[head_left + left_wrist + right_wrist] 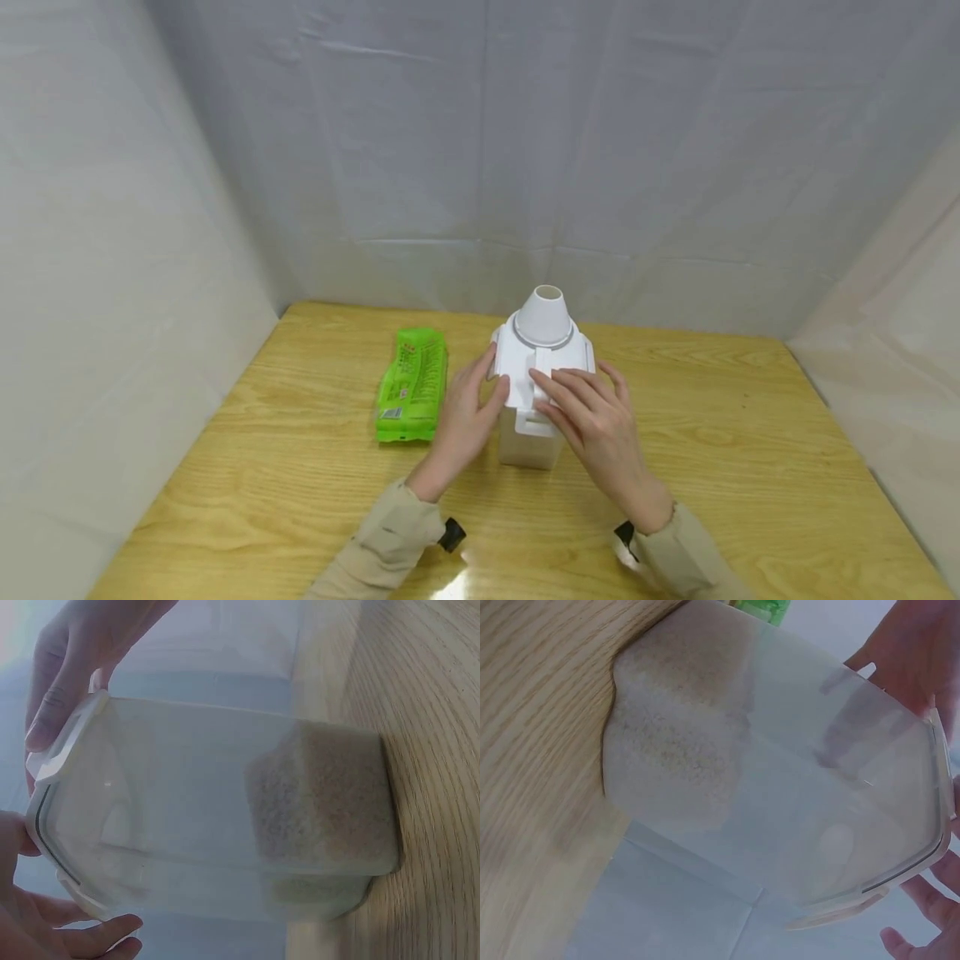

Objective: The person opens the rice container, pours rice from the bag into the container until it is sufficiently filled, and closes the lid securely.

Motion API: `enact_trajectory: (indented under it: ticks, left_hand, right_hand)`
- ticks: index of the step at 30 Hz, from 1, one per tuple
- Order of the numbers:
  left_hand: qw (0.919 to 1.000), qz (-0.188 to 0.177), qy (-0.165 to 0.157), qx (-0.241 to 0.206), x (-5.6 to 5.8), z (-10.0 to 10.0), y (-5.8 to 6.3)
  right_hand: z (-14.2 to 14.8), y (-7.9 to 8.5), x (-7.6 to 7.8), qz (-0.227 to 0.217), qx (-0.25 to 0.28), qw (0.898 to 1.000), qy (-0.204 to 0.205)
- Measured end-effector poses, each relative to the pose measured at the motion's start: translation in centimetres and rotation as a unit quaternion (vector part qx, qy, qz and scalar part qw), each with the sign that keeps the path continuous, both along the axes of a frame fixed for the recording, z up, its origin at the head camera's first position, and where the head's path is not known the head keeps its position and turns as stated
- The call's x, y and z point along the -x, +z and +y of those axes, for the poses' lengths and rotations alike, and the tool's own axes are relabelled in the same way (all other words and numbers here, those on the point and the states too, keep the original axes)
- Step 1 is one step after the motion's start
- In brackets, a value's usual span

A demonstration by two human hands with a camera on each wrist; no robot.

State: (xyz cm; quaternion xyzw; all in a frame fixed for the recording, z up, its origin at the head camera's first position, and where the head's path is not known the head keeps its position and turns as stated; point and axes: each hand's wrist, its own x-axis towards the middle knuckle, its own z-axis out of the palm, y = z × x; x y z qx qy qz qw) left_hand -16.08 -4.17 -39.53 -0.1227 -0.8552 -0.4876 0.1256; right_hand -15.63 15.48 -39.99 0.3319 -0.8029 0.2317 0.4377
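Note:
A translucent storage container [202,795] stands upright on the table, with pale rice-like grains [675,727] in its lower part. Its white lid [514,358] bears a white cone-shaped cup [543,321] with a small opening at the top. My left hand [467,412] rests against the lid's left edge, thumb toward the front corner and fingers along the side. Over the front right of the lid lies my right hand [596,417], its extended fingers touching a raised white strip [542,367] and the front flap. Neither hand lifts the container off the table.
Left of the container lies a bright green printed bag [412,383]. The wooden table [712,433] reaches back to a grey-white curtain [480,150], with pale sheets at both sides. Dark wrist straps [452,535] show at the beige sleeves.

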Motion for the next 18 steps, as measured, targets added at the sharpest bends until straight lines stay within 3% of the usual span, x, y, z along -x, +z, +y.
enact_trajectory:
  ticks: [7,12,18]
  left_hand:
    - [0.9993,0.024,0.012,0.028,-0.3,0.4,-0.1]
    - [0.9993,0.024,0.020,0.021,-0.5,0.5,0.0]
    - [0.9989,0.023,0.032,0.023,-0.7,0.7,0.0]
  right_hand:
    - [0.5,0.4,0.1,0.006,-0.020,1.000,0.004]
    - [1.2,0.9,0.3,0.001,-0.038,0.999,0.020]
    - [2.4,1.7,0.6,-0.049,-0.073,0.994,0.063]
